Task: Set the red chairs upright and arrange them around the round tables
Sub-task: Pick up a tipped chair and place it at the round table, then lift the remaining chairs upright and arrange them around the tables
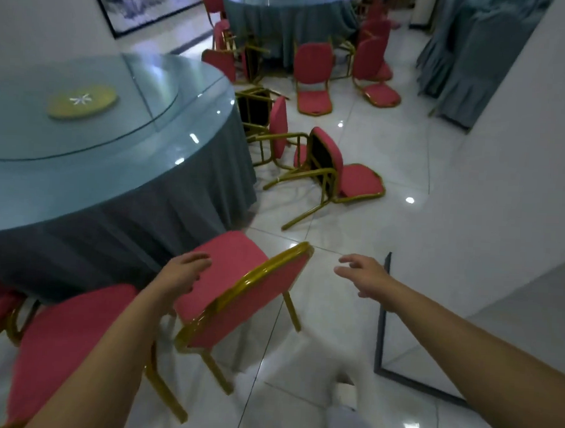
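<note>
- The left hand (183, 274) is resting on the seat of the upright red chair (239, 289), fingers (201, 259) spread flat, gripping nothing.
- The right hand (366, 275) is hovering apart from the chair back, fingers open and empty.
- This chair is standing just beside the near round table (120, 181).
- Toppled red chairs (325, 164) are lying on the tiled floor (387, 225) between both tables.

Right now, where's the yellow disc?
Head view, left side: the yellow disc lies flat on the near round table, on its glass turntable, well away from both hands.
</note>
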Action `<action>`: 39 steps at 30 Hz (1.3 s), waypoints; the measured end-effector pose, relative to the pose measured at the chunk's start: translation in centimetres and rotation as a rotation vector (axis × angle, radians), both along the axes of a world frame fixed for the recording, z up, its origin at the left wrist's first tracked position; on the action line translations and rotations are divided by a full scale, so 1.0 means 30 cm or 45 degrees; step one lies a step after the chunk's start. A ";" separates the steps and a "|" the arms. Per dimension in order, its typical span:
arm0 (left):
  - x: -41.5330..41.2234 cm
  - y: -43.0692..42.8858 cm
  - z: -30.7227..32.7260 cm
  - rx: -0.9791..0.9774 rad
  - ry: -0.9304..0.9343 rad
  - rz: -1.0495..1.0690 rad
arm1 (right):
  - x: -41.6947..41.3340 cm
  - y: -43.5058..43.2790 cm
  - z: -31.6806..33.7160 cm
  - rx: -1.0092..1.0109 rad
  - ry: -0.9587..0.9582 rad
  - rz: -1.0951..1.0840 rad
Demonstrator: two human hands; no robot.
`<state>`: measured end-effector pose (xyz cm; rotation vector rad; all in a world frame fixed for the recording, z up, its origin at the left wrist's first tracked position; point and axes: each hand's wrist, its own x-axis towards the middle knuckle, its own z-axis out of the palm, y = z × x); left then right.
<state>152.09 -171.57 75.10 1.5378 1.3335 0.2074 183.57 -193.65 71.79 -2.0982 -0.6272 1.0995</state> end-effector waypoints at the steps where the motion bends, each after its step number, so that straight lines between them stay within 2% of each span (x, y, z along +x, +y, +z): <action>1: 0.076 0.013 0.013 0.012 0.001 -0.086 | 0.054 0.012 -0.015 -0.007 -0.015 0.011; 7: 0.568 0.046 0.022 0.010 0.014 -0.402 | 0.433 0.191 -0.067 0.016 -0.110 0.094; 12: 0.975 0.014 0.009 -0.094 0.072 -0.594 | 0.735 0.304 -0.075 -0.124 -0.103 0.145; 17: 1.278 0.056 -0.041 -0.090 0.131 -0.642 | 0.964 0.327 -0.115 -0.216 -0.126 0.127; 26: 1.652 0.276 -0.189 -0.110 0.339 -0.793 | 1.097 0.186 -0.250 -0.229 0.038 -0.232; 30: 1.880 0.388 -0.283 -0.171 0.398 -0.843 | 1.183 0.150 -0.296 -0.223 0.078 -0.532; 34: 2.111 0.543 -0.385 -0.242 0.417 -0.829 | 1.321 0.266 -0.322 -0.247 0.078 -0.703; 39: 2.259 0.825 -0.424 -0.334 0.400 -0.746 | 1.517 0.584 -0.303 -0.309 0.139 -0.612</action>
